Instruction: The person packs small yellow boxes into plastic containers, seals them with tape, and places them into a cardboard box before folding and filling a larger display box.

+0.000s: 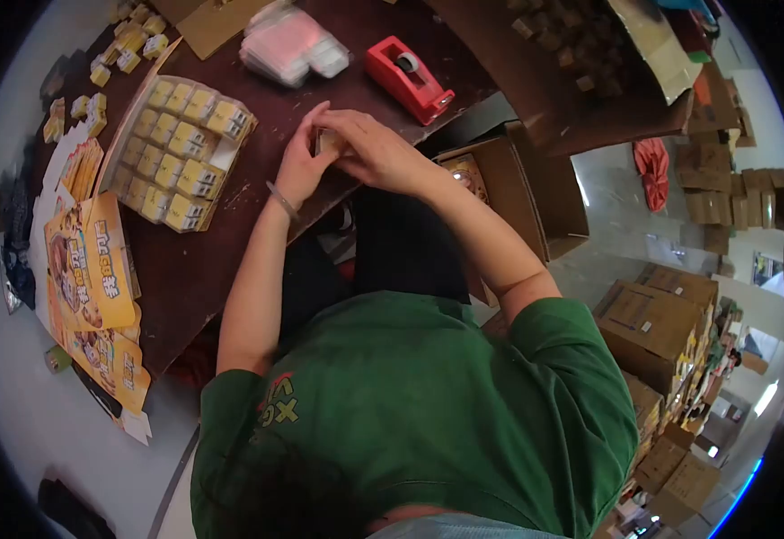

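Above the dark red table (176, 269), both hands meet near its front edge. My left hand (300, 166), with a bracelet at the wrist, has its fingers closed around a small pale brown item (328, 142), mostly hidden by the fingers. My right hand (378, 151) closes on the same item from the other side. Left of the hands is a cardboard tray (224, 154) with rows of small yellow-and-white boxes (186, 139); one slot at its right side shows no box. A red tape dispenser (407, 79) lies beyond the right hand.
Clear plastic bags (291, 45) lie at the back. Loose yellow boxes (128, 40) are at the far left, above flat printed orange cartons (95, 260). An open cardboard box (535, 193) stands right of my legs, with stacked cartons (648, 328) behind.
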Motion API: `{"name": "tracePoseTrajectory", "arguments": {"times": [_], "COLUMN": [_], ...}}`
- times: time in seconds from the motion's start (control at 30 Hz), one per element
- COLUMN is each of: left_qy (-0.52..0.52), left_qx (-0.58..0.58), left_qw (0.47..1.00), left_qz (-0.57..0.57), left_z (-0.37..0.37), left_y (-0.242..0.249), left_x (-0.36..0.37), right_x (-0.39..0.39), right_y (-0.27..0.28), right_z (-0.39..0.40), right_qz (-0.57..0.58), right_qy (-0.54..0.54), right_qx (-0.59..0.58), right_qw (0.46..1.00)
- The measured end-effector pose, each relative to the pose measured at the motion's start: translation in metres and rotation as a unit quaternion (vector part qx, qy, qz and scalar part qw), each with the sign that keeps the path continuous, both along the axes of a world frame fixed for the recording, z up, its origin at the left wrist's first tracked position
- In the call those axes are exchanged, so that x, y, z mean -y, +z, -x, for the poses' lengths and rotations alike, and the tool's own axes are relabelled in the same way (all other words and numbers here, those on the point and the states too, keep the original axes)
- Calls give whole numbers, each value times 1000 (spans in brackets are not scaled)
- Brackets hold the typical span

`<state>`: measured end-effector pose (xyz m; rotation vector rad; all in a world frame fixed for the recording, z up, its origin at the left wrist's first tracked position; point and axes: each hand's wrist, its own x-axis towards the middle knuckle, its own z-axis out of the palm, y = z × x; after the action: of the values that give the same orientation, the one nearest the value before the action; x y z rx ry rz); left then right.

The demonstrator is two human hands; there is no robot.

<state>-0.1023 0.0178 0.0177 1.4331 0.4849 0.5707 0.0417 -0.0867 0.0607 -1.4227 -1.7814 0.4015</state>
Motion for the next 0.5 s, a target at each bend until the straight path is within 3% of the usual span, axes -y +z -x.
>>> {"name": "tracePoseTrajectory", "arguments": {"times": [0.03, 0.1, 0.17, 0.23, 0.33, 0.43, 0.5], "left_qy": [-37, -82, -114, -85, -93, -91, -119], "left_qx": [-7, -40, -106, -64, 1, 55, 25], "left_qw": [999, 996, 987, 994, 995, 993, 992], "left_qz": [39, 0, -35, -37, -33, -49, -42], "left_z": [-10, -20, -24, -41, -78, -105, -106], "left_y": [-4, -12, 1, -5, -8, -9, -6], "left_x": [-11, -24, -21, -13, 10, 20, 15], "right_x": [4, 12, 36, 48, 46, 36, 33], "right_y": [4, 16, 23, 2, -22, -38, -45], "right_z": [-8, -26, -54, -100, -141, -156, -165], "right_qz": [-21, -65, -55, -45, 97, 115, 194], "right_qy": [-29, -88, -227, -349, -298, -251, -212], "right_qx": [47, 140, 81, 37, -107, -103, -196], "right_qw": [998, 984, 969, 935, 944, 956, 938]}}
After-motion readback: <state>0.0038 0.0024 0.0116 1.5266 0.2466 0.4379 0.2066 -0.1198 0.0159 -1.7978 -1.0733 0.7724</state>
